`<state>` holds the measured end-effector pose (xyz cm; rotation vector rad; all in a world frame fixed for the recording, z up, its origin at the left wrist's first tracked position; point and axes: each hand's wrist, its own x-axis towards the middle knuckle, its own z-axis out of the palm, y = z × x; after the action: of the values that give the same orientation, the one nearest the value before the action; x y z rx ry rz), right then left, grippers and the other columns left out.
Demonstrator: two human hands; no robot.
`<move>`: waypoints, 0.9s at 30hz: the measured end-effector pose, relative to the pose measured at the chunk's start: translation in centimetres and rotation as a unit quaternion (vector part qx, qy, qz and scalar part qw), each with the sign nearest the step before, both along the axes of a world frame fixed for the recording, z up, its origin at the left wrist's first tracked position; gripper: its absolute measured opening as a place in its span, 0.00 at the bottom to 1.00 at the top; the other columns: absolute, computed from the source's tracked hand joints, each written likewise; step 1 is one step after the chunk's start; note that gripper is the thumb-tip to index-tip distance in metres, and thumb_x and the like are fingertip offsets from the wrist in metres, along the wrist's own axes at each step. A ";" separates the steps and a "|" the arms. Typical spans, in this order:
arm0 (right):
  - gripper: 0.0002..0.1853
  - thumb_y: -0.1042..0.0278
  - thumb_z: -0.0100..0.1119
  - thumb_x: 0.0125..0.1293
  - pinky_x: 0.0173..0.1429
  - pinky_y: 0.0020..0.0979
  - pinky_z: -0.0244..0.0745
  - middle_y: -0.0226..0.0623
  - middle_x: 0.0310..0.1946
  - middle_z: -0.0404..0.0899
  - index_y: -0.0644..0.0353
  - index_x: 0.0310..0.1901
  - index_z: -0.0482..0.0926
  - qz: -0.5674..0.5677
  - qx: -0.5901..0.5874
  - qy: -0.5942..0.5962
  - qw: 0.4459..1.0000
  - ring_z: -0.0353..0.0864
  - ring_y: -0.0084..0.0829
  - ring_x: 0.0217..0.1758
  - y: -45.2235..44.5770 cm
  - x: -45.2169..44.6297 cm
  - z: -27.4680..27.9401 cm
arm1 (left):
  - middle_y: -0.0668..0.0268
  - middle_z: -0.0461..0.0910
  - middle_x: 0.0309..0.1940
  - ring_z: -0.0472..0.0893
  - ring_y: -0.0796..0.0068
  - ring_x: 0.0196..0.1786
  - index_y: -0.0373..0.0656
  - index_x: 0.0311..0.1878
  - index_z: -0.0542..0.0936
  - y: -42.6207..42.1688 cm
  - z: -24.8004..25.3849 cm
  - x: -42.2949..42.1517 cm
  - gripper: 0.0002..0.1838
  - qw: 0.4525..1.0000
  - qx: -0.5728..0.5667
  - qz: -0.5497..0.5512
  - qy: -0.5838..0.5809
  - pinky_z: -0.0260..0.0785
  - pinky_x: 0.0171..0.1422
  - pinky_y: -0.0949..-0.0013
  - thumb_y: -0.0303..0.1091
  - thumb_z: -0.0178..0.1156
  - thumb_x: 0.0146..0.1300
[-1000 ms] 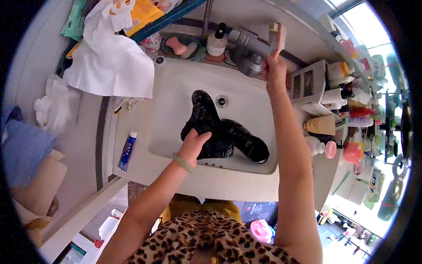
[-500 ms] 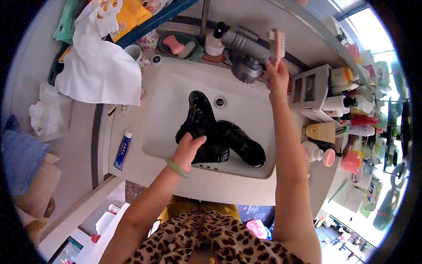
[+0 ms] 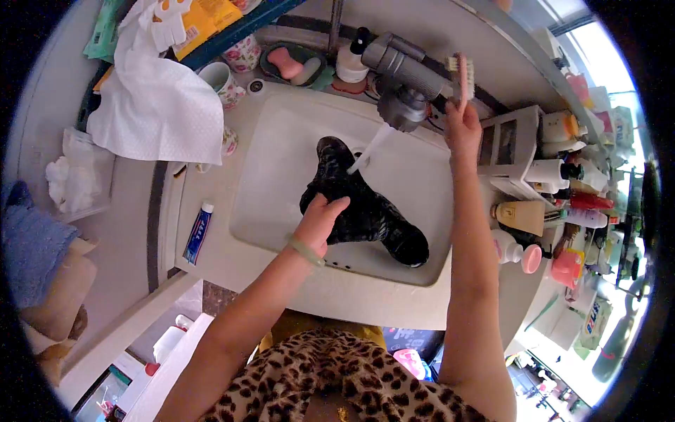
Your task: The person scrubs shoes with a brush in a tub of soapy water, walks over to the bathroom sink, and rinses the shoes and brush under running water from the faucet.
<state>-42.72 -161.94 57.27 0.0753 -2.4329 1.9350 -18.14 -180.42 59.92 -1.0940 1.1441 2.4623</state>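
My left hand (image 3: 322, 221) is closed on a black boot (image 3: 336, 172) in the white sink (image 3: 256, 183). A second black boot (image 3: 406, 240) lies against it on the right, its toe toward the sink's front right corner. Water (image 3: 373, 146) runs from the grey faucet (image 3: 403, 107) onto the held boot and the sink floor beside it. My right hand (image 3: 464, 130) grips a scrub brush (image 3: 462, 76) with a pink handle and pale bristles, held upright beside the faucet's lever end. Whether that hand also touches the lever is hard to make out.
A toothpaste tube (image 3: 199, 232) lies on the left counter. Behind the sink are a soap dish (image 3: 318, 76), a pump bottle (image 3: 351, 65) and floral cups (image 3: 223, 83). A white cloth (image 3: 162, 105) hangs at left. Bottles and a plastic rack (image 3: 510, 144) crowd the right side.
Water now flows from the faucet, where none ran before. The held boot has shifted and overlaps the second boot more. My right hand with the brush remains by the faucet.
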 end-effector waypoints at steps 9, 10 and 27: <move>0.14 0.64 0.51 0.67 0.26 0.17 0.61 0.23 0.25 0.68 0.59 0.51 0.71 0.102 0.126 -0.170 0.972 0.64 0.14 0.24 3.0 16.2 1.5 | 0.63 0.75 0.47 0.74 0.73 0.48 0.36 0.52 0.69 -1.9 -2.1 1.6 0.22 0.995 0.007 -0.090 0.036 0.67 0.54 0.68 0.27 0.61 0.53; 0.16 0.61 0.51 0.67 0.31 0.24 0.67 0.31 0.26 0.72 0.60 0.52 0.70 0.166 0.170 -0.156 0.959 0.70 0.21 0.26 2.7 16.9 0.5 | 0.63 0.75 0.47 0.74 0.73 0.48 0.36 0.52 0.69 -2.2 -2.7 1.9 0.22 0.995 0.004 -0.090 0.035 0.67 0.54 0.68 0.27 0.61 0.53; 0.20 0.52 0.51 0.66 0.23 0.26 0.68 0.33 0.27 0.77 0.57 0.51 0.71 0.251 0.097 -0.301 0.915 0.73 0.26 0.21 -2.2 15.0 -3.9 | 0.65 0.75 0.48 0.72 0.73 0.51 0.36 0.54 0.70 -6.6 -4.2 3.5 0.26 0.951 -0.107 -0.279 0.082 0.62 0.59 0.69 0.26 0.63 0.48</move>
<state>-27.76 -164.13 53.33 0.1398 -3.2821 2.1388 -14.66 -187.03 55.73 -0.5073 1.5452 2.0399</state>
